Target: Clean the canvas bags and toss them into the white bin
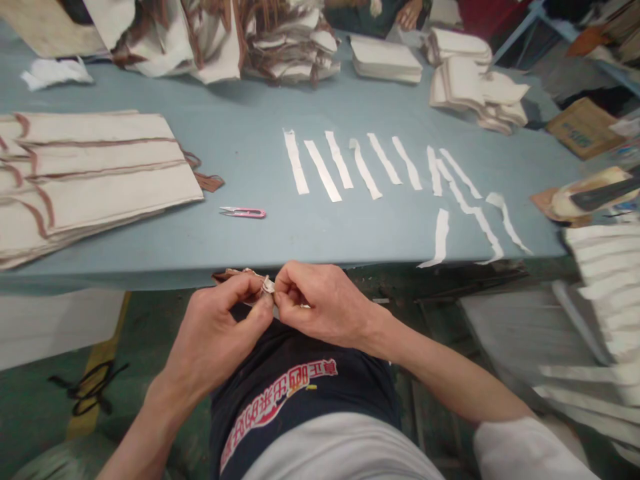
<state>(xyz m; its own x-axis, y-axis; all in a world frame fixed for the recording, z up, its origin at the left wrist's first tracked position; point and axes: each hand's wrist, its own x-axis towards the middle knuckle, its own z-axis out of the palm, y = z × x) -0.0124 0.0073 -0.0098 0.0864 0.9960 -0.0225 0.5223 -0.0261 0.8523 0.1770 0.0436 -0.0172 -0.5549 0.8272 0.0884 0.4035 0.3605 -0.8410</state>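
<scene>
In front of my body, just below the table's near edge, my left hand [225, 330] pinches a small piece of cream and brown fabric [269, 285]. My right hand [320, 300] is closed against the same piece, its thumb and fingertips pressed together and touching the fabric. Part of the fabric hangs behind my left fingers and is mostly hidden. Pink thread snips [244, 213] lie on the blue-grey table [235, 247] beyond my hands. Several white strips [323, 171] are spread out on the table to the right of the snips.
Stacked cream panels with brown edging [110, 160] lie at the left. Bundled fabric pieces [295, 47] and a folded cream stack [385, 59] line the far side. Another person's hand [409, 13] shows at the top. A cardboard box [584, 128] sits at the right.
</scene>
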